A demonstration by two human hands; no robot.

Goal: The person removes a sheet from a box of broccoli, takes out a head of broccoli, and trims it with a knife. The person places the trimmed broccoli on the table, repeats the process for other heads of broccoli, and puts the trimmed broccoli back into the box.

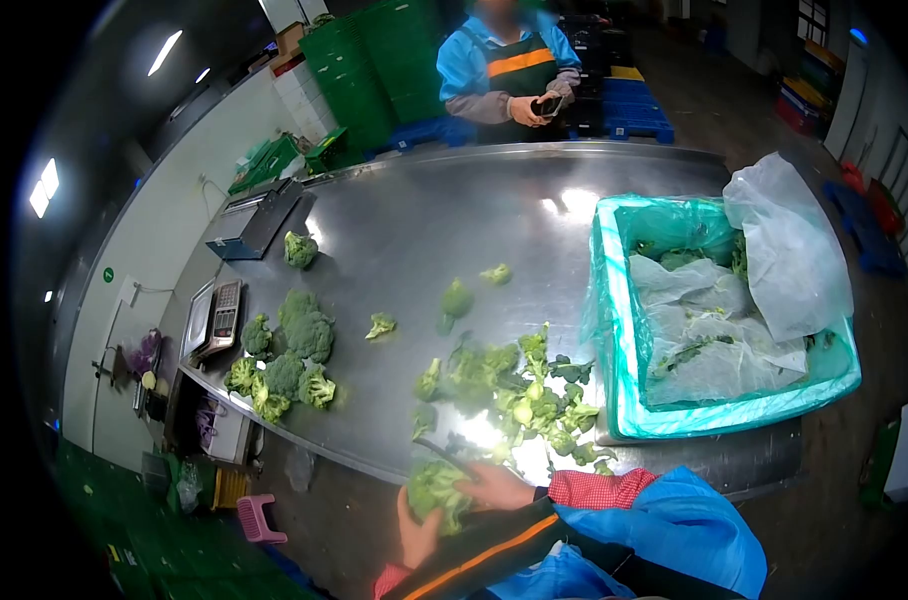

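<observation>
At the near edge of the metal table, my left hand is wrapped round a broccoli head from the left and below. My right hand is closed on a knife, whose dark, narrow blade points up and left above the broccoli. Just beyond my hands lies a pile of cut broccoli pieces, with loose florets and stem bits scattered about it. Farther left, several broccoli heads sit in a group. The undersides of both hands are hidden.
A foam box lined with green plastic stands at the right, holding broccoli under clear film. A scale and a metal box occupy the left side. Across the metal table, another person holds a phone-like object.
</observation>
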